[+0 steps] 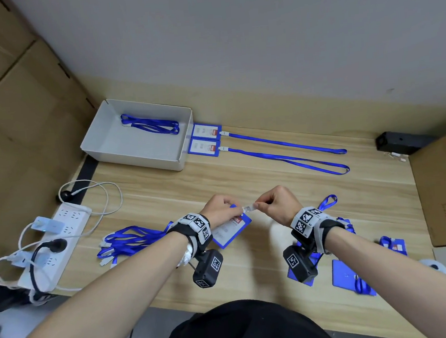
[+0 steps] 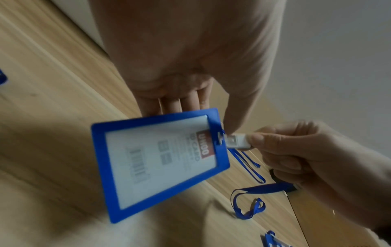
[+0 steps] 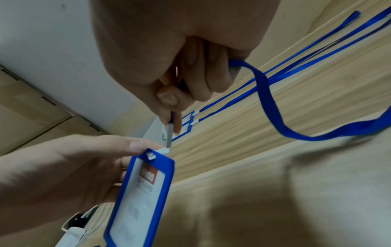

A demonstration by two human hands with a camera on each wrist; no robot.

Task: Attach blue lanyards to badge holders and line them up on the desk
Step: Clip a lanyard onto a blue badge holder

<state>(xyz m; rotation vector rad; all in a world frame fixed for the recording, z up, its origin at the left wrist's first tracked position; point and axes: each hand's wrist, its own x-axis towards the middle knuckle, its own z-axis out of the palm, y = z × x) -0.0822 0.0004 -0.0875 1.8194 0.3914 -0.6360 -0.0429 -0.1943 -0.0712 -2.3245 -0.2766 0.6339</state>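
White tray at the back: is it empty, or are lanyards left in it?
Not empty. The white tray holds blue lanyard, loosely folded near its far wall; how many, cannot tell.

An office or stockroom corner is suggested by a wood-grain counter (image 1: 244,183) set against a plain wall, stacked cardboard boxes (image 1: 12,87), a loaded power strip (image 1: 53,245) and ID badge holders (image 1: 205,139) laid out.

Even, soft indoor light; wrist views blurred, seemingly by motion, edges warped.
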